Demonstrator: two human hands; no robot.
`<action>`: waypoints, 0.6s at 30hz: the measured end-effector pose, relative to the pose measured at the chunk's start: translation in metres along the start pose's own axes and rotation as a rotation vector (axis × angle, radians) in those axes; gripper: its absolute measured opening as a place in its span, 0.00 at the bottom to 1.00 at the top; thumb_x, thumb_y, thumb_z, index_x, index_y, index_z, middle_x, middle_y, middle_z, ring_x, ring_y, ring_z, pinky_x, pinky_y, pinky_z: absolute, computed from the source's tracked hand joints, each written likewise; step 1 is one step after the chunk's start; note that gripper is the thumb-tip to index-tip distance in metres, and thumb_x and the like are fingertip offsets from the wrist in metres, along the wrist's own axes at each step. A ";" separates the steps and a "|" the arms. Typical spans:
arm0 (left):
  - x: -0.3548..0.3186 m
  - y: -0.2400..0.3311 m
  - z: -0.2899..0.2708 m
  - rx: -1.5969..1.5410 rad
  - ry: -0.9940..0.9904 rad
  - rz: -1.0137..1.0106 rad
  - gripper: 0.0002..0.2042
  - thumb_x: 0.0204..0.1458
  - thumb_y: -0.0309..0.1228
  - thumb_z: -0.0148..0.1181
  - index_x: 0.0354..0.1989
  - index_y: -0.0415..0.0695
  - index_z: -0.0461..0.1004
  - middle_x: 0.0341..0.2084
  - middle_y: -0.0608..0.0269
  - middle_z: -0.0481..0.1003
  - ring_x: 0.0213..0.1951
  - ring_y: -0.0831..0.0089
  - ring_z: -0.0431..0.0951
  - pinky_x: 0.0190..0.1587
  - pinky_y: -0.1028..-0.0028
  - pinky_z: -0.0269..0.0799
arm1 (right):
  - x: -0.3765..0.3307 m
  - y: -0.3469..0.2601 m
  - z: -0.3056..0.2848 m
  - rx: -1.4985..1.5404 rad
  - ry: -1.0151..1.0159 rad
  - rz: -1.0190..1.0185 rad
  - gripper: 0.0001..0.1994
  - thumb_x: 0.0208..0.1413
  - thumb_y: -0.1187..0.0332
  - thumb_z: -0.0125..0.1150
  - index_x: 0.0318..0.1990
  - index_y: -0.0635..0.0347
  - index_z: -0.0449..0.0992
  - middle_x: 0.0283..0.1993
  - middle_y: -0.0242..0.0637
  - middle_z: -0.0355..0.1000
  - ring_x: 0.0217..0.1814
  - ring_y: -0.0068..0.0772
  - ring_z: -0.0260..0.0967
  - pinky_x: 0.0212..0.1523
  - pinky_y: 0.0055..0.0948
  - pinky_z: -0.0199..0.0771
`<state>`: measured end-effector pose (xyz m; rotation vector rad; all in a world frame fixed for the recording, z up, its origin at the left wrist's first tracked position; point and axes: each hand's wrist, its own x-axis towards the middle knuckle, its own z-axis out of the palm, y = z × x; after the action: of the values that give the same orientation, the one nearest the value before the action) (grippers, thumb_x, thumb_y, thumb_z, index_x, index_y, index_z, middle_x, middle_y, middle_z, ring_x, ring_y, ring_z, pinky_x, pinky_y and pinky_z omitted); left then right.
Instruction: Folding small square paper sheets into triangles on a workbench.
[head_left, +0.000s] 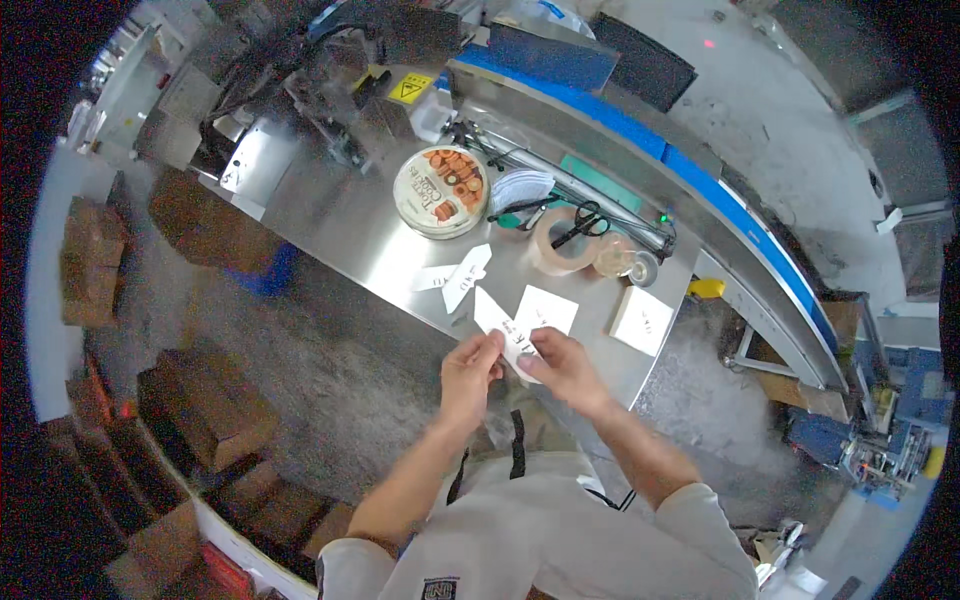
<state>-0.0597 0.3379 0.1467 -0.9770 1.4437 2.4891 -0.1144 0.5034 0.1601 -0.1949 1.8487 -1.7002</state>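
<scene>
Between my hands, over the near edge of the metal table, is a white printed card (494, 314) with a pointed end. My left hand (470, 374) pinches its left edge with thumb and fingers. My right hand (560, 367) grips its lower right part, the thumb lying on top. Two similar white pointed cards (466, 279) lie crossed on the table, just beyond my left hand. A square white card (547, 309) lies beyond my right hand, and a white stack or box (642, 320) sits farther right.
A round cookie tin (441, 191) stands toward the back of the metal table (345, 262). Right of it are a folded cloth (521, 189), tape rolls (561, 248) and black scissors (582, 225). A blue-edged machine rail (660, 150) borders the far side. Cardboard boxes (205, 405) stand at left.
</scene>
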 end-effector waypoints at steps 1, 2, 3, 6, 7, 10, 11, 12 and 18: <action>0.004 -0.010 -0.004 -0.066 0.007 -0.041 0.11 0.58 0.38 0.63 0.35 0.41 0.81 0.22 0.75 0.72 0.24 0.87 0.65 0.27 0.83 0.58 | 0.004 0.012 0.001 -0.003 -0.019 0.056 0.14 0.62 0.67 0.60 0.51 0.65 0.71 0.45 0.33 0.74 0.45 0.22 0.70 0.46 0.24 0.70; 0.006 -0.015 -0.006 -0.132 0.014 -0.082 0.11 0.58 0.38 0.64 0.34 0.41 0.81 0.21 0.75 0.71 0.24 0.88 0.64 0.27 0.84 0.57 | 0.009 0.022 0.001 -0.007 -0.037 0.112 0.11 0.61 0.69 0.61 0.47 0.64 0.72 0.42 0.30 0.74 0.42 0.18 0.69 0.41 0.21 0.69; 0.008 -0.018 -0.010 -0.139 0.016 -0.086 0.11 0.58 0.38 0.64 0.34 0.41 0.81 0.21 0.75 0.71 0.24 0.88 0.64 0.27 0.84 0.57 | 0.013 0.031 0.001 -0.012 -0.056 0.168 0.08 0.60 0.70 0.62 0.43 0.64 0.74 0.39 0.26 0.74 0.38 0.13 0.68 0.36 0.18 0.69; 0.013 -0.020 -0.020 0.199 -0.010 -0.064 0.12 0.57 0.37 0.64 0.31 0.40 0.81 0.20 0.78 0.72 0.22 0.88 0.65 0.24 0.81 0.58 | 0.026 0.028 0.002 0.040 -0.145 0.217 0.06 0.59 0.72 0.63 0.40 0.64 0.74 0.34 0.23 0.72 0.36 0.12 0.66 0.33 0.19 0.67; 0.018 -0.023 -0.025 0.190 -0.006 -0.070 0.12 0.57 0.37 0.64 0.31 0.40 0.81 0.20 0.78 0.72 0.22 0.88 0.65 0.24 0.81 0.58 | 0.033 0.035 -0.003 -0.114 -0.178 0.188 0.06 0.59 0.71 0.64 0.38 0.63 0.74 0.32 0.23 0.71 0.34 0.11 0.65 0.31 0.18 0.65; 0.041 -0.028 -0.046 0.363 -0.153 0.040 0.12 0.56 0.35 0.64 0.31 0.36 0.80 0.19 0.76 0.72 0.22 0.84 0.66 0.24 0.77 0.60 | 0.055 0.051 -0.009 -0.249 -0.177 0.152 0.12 0.56 0.64 0.66 0.38 0.65 0.77 0.27 0.29 0.73 0.32 0.17 0.67 0.32 0.26 0.70; 0.049 -0.028 -0.052 0.472 -0.257 0.048 0.12 0.56 0.35 0.64 0.32 0.36 0.80 0.19 0.74 0.73 0.23 0.83 0.67 0.25 0.76 0.62 | 0.062 0.052 -0.009 -0.324 -0.185 0.165 0.11 0.55 0.65 0.67 0.39 0.65 0.77 0.26 0.31 0.72 0.31 0.18 0.67 0.31 0.26 0.70; 0.058 -0.028 -0.058 0.581 -0.361 0.057 0.12 0.56 0.35 0.63 0.33 0.36 0.79 0.19 0.71 0.73 0.24 0.81 0.68 0.27 0.75 0.63 | 0.069 0.053 -0.008 -0.327 -0.193 0.174 0.11 0.55 0.65 0.67 0.39 0.65 0.77 0.26 0.31 0.72 0.31 0.18 0.67 0.31 0.26 0.70; 0.132 -0.024 -0.085 0.801 -0.200 0.106 0.17 0.54 0.42 0.62 0.40 0.38 0.77 0.31 0.53 0.78 0.30 0.64 0.77 0.35 0.65 0.72 | 0.115 0.086 -0.013 -0.054 -0.053 0.174 0.13 0.53 0.66 0.69 0.43 0.63 0.78 0.28 0.32 0.77 0.26 0.16 0.69 0.28 0.20 0.69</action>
<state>-0.1142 0.2527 0.0237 -0.4815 2.1634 1.6915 -0.1881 0.4721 0.0405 -0.0967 1.8183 -1.5139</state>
